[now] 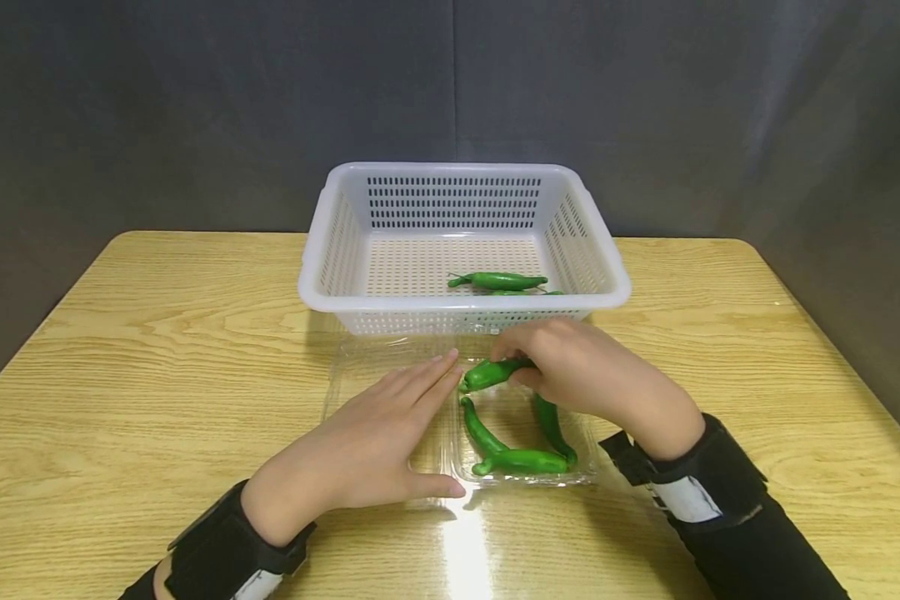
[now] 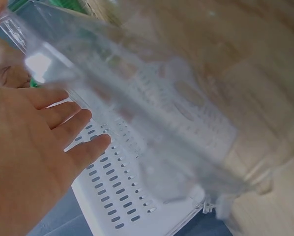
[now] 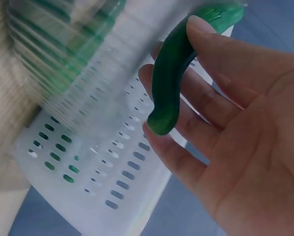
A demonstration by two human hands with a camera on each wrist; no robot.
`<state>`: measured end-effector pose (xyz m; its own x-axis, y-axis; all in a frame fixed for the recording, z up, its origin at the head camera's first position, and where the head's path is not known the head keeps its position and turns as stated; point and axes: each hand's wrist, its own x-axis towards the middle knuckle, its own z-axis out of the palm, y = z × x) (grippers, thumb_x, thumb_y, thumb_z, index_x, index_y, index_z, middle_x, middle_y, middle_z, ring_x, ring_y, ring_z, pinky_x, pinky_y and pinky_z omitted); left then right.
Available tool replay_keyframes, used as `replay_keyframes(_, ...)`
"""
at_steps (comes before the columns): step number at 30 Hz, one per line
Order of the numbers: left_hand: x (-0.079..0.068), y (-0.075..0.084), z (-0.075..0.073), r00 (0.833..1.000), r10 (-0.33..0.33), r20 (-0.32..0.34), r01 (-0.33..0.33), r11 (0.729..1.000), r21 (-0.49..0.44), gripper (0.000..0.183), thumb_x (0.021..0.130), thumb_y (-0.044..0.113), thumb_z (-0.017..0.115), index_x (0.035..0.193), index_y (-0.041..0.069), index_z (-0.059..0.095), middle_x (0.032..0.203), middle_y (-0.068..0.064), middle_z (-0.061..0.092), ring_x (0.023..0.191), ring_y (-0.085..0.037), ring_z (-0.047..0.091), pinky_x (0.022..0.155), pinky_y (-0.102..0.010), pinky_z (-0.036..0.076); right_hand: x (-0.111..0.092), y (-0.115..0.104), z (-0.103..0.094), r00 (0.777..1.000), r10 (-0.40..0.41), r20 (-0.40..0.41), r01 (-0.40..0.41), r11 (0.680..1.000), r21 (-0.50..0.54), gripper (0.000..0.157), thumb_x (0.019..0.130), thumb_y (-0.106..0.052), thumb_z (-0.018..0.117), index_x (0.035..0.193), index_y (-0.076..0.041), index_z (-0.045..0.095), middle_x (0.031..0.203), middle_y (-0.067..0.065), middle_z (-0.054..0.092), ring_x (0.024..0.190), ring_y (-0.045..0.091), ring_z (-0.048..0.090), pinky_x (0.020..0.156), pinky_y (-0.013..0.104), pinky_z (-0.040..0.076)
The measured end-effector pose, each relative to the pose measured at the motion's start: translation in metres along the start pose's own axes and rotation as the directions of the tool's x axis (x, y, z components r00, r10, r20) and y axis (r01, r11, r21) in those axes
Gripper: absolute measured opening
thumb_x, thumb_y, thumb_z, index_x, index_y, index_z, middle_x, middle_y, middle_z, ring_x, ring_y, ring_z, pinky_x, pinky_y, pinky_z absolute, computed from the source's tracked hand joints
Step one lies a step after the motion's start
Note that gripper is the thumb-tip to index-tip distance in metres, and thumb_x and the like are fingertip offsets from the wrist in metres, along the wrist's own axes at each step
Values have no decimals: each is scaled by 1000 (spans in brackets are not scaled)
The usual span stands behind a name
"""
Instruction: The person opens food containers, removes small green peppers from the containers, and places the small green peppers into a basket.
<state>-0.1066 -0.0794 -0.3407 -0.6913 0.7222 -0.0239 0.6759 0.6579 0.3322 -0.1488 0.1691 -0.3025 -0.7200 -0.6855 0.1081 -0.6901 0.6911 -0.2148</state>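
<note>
A clear plastic clamshell container lies unfolded on the table, its lid half to the left. My left hand reaches over the lid and hinge line, fingers straight, thumb apart near the front edge. In the left wrist view that palm holds nothing. With thumb and fingertips, my right hand grips a green chili pepper over the container's back part; the right wrist view shows this curved pepper pinched. Three other peppers, including one along the front, lie inside the container.
Right behind the container stands a white perforated plastic basket, with a few green peppers at its near right. Wooden tabletop extends to both sides. A dark grey partition rises behind the table.
</note>
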Motion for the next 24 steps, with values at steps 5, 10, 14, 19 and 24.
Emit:
replay_keyframes(5, 0, 0, 0, 1000, 4, -5, -4, 1000, 2, 111, 83, 70, 63, 159, 7, 13, 166, -7, 6, 151, -25, 11, 121, -44, 16, -2, -4, -6, 1000, -2, -11, 2, 1000, -2, 24, 79, 1, 81, 99, -8, 73, 94, -3, 70, 87, 15, 67, 79, 35, 57)
replay_keyframes(10, 0, 0, -1, 1000, 10, -6, -10, 1000, 8, 110, 83, 69, 63, 159, 6, 14, 166, -8, 7, 151, -25, 11, 121, -45, 16, -3, -5, -8, 1000, -9, -30, 9, 1000, -2, 25, 77, 2, 82, 99, -8, 73, 93, -3, 70, 86, 13, 66, 79, 33, 57)
replay_keyframes(14, 0, 0, -1, 1000, 10, -3, -10, 1000, 0, 110, 83, 69, 63, 159, 6, 15, 166, -7, 6, 151, -24, 10, 121, -45, 16, -4, -5, -10, 998, -23, -53, 24, 1000, 7, 26, 77, 3, 82, 98, -9, 73, 93, -4, 70, 85, 12, 66, 78, 32, 57)
replay_keyframes(19, 0, 0, -2, 1000, 7, -3, -7, 1000, -2, 110, 83, 69, 63, 159, 6, 15, 166, -6, 5, 151, -24, 10, 121, -45, 15, -5, -4, -13, 996, -42, -79, 43, 999, 4, 27, 75, 5, 82, 97, -8, 73, 93, -4, 70, 85, 12, 66, 79, 32, 57)
replay_keyframes(24, 0, 0, -2, 1000, 1, 1, -1, 1000, 0, 110, 83, 70, 63, 159, 7, 15, 166, -4, 4, 151, -23, 9, 121, -44, 15, -7, -4, -16, 995, -43, -90, 43, 999, -6, 28, 75, 6, 82, 97, -9, 74, 92, -4, 70, 85, 12, 66, 79, 32, 57)
